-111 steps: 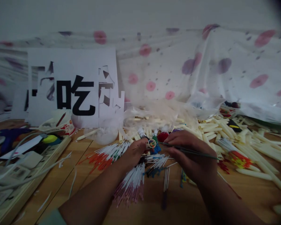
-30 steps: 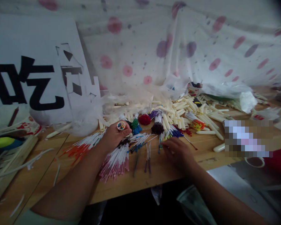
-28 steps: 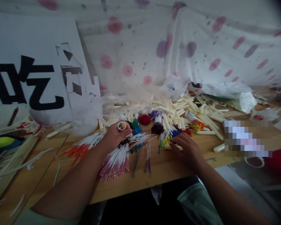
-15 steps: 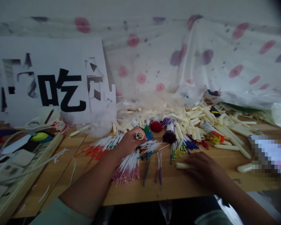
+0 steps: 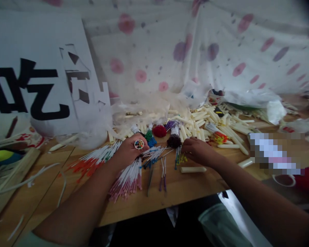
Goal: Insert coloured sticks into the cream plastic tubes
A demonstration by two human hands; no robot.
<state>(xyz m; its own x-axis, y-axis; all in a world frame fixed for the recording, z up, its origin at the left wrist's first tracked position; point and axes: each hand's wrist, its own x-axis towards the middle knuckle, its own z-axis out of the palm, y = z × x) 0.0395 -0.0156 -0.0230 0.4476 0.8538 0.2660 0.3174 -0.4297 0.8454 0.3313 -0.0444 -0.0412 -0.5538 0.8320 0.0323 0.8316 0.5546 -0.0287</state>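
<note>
My left hand (image 5: 128, 152) is closed round a small bundle whose round end (image 5: 139, 144) shows many coloured tips. It rests over a fan of thin white sticks with pink tips (image 5: 126, 180). My right hand (image 5: 198, 151) lies fingers down on a heap of thin sticks with yellow and blue tips (image 5: 180, 156); its fingers are curled and what they pinch is hidden. A cream tube (image 5: 193, 169) lies on the wooden table (image 5: 190, 187) just in front of the right hand.
Orange-tipped sticks (image 5: 87, 161) fan out at the left. Tufts of red (image 5: 159, 131), green and dark purple (image 5: 173, 140) sticks stand behind my hands. Several cream tubes (image 5: 221, 123) are piled at the back right. A white sheet with black characters (image 5: 36, 89) leans against spotted cloth (image 5: 195, 51).
My right hand has moved from the table's front up to the yellow and blue sticks, leaving the cream tube lying on the table. My left hand keeps its bundle. The view swung right.
</note>
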